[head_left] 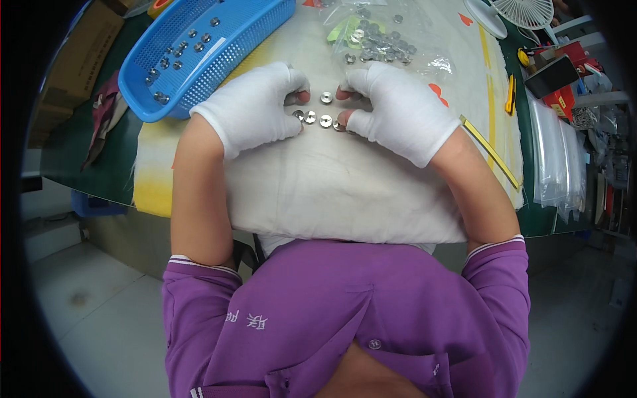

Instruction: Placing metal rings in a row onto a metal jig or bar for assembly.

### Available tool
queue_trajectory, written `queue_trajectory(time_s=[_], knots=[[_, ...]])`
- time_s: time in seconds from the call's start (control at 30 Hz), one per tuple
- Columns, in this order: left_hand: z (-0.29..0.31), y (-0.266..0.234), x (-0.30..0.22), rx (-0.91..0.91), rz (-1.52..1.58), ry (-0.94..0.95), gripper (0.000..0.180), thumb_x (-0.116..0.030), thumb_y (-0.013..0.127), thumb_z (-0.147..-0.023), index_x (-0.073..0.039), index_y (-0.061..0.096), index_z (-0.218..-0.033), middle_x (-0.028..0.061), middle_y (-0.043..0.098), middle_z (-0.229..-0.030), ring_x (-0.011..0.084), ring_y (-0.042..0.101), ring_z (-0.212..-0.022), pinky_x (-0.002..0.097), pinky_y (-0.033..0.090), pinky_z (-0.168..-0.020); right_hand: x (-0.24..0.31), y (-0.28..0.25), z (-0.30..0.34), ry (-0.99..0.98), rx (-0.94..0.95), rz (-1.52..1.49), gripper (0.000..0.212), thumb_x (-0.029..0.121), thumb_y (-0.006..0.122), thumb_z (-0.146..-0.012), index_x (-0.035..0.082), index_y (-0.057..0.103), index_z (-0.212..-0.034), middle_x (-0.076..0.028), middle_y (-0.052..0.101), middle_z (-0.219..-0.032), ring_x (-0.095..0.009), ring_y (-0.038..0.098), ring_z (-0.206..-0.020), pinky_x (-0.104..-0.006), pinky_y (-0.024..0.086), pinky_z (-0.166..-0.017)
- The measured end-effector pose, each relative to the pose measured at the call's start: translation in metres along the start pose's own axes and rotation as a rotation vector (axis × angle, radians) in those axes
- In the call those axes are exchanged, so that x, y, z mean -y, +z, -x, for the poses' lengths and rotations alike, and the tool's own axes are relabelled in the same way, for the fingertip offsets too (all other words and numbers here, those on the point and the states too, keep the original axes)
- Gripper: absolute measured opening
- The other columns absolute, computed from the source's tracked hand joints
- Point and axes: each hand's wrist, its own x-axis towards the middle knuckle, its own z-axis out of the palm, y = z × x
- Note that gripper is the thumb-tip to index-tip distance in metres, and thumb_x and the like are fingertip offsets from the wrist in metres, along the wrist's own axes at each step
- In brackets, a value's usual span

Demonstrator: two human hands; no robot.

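Observation:
Several small round silver metal parts, each with a centre hole, lie on the pale cloth between my hands. One part (326, 97) sits a little farther off, and another (326, 121) belongs to a short row nearer to me. My left hand (255, 109), in a white fingerless glove, rests at the row's left end, thumb and forefinger apart, the thumb tip beside the end part (298, 115). Opposite it, my right hand (401, 113), gloved alike, has its thumb against the rightmost part (338, 126), which it partly covers. Its forefinger is held apart from the thumb.
A blue perforated basket (229, 60) with more metal parts stands at the far left. Beyond my right hand lies a clear plastic bag (424, 63) of similar parts. A yellow strip (491, 152), a yellow cutter (510, 96), a white fan (524, 10) and plastic sleeves (557, 156) are at right.

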Motion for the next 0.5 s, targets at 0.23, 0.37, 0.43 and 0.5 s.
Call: queue_trajectory(time_s=[0.23, 0.37, 0.43, 0.5], knots=[[-0.003, -0.005, -0.009, 0.129, -0.046, -0.163, 0.023, -0.005, 0.07, -0.072, 0.001, 0.064, -0.093, 0.0136, 0.06, -0.086, 0.0244, 0.06, -0.078, 0.0322, 0.05, -0.072, -0.014, 0.016, -0.013, -0.153, -0.089, -0.059, 0.019, 0.006, 0.063, -0.082, 0.007, 0.07, -0.101, -0.014, 0.064, -0.092, -0.031, 0.063, -0.086, -0.038, 0.051, -0.078], [-0.004, -0.007, -0.01, 0.157, -0.072, -0.212, 0.021, -0.006, 0.069, -0.073, 0.001, 0.065, -0.092, 0.0135, 0.061, -0.084, 0.0247, 0.06, -0.075, 0.0319, 0.05, -0.07, -0.015, 0.017, -0.018, -0.194, -0.087, 0.115, 0.02, 0.009, 0.066, -0.081, 0.008, 0.07, -0.101, -0.015, 0.066, -0.092, -0.034, 0.064, -0.088, -0.0412, 0.052, -0.077], [-0.005, -0.008, -0.01, 0.174, -0.072, -0.233, 0.024, -0.006, 0.07, -0.073, 0.001, 0.064, -0.094, 0.0124, 0.061, -0.082, 0.0229, 0.06, -0.074, 0.0313, 0.05, -0.069, -0.016, 0.016, -0.017, -0.158, -0.103, 0.125, 0.018, 0.009, 0.066, -0.081, 0.007, 0.07, -0.099, -0.014, 0.065, -0.091, -0.033, 0.063, -0.088, -0.0398, 0.051, -0.077], [-0.002, -0.01, -0.011, 0.167, -0.03, -0.225, 0.026, -0.006, 0.07, -0.072, 0.001, 0.064, -0.096, 0.0114, 0.06, -0.081, 0.0216, 0.059, -0.074, 0.0309, 0.05, -0.069, -0.018, 0.016, -0.016, -0.12, -0.12, 0.135, 0.016, 0.008, 0.067, -0.082, 0.006, 0.07, -0.097, -0.013, 0.064, -0.091, -0.032, 0.062, -0.087, -0.0384, 0.051, -0.077]])
